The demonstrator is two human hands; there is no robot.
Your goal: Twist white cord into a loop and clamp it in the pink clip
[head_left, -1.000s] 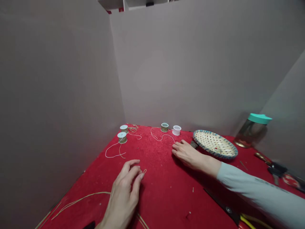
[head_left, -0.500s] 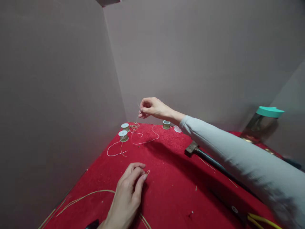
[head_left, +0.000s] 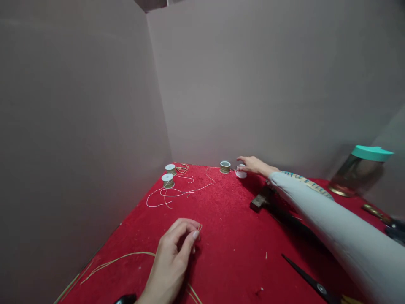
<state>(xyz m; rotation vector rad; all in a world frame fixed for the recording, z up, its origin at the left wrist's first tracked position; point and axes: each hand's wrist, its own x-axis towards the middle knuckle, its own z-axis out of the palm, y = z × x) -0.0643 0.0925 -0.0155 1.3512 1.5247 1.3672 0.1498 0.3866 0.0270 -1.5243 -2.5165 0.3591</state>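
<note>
Left hand (head_left: 172, 258) pinches the cord loop (head_left: 200, 227); right hand (head_left: 254, 165) at the white spool (head_left: 241, 174), whether fingers grip, can't tell; reaching step, apparently, calling for steadiness.

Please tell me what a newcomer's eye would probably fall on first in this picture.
Probably the vivid red work surface spread between the grey walls, then the turquoise lid on the jar at the far right. Next might come the two hands: the left hand, front and centre, pinching a small cord loop, and the right hand at the white spool near the back edge.
</note>
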